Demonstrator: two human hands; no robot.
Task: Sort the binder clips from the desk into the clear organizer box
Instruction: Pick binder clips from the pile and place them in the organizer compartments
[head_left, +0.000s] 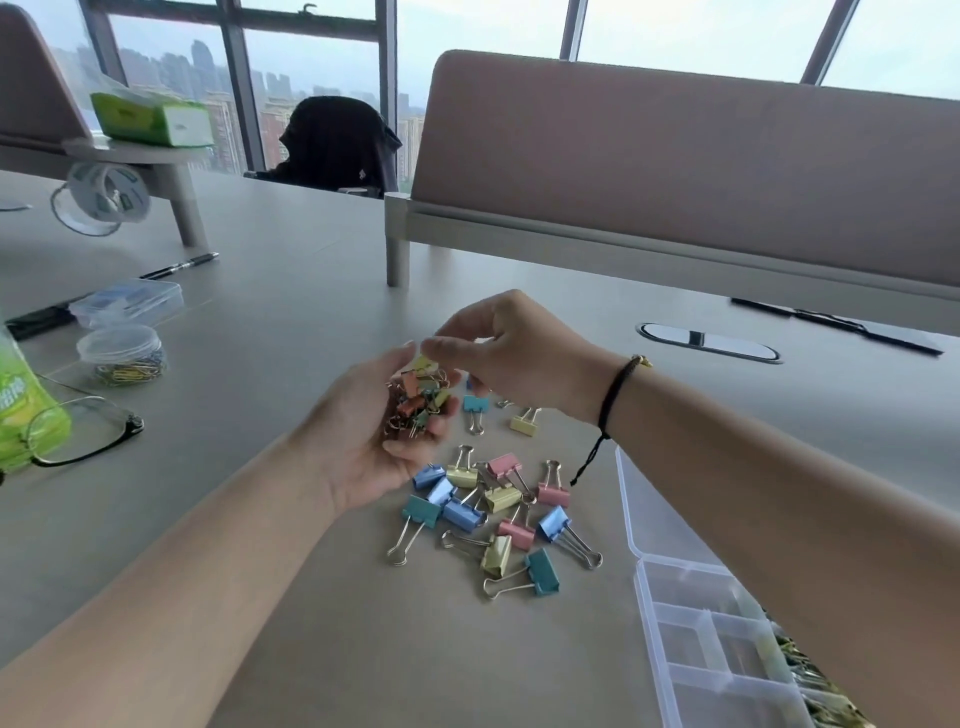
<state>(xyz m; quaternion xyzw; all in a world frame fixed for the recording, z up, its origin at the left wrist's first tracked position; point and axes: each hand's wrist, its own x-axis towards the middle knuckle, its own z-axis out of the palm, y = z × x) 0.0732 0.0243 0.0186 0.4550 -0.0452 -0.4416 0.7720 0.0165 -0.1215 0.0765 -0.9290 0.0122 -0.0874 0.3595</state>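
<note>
We are losing the clear organizer box at the tabletop's near right corner: the right forearm is covering its far side and the picture's bottom edge is cutting it off. The left hand is cupping small binder clips too tangled to count. Further clips are hiding beneath the right hand. The green packet is running off the left edge.
</note>
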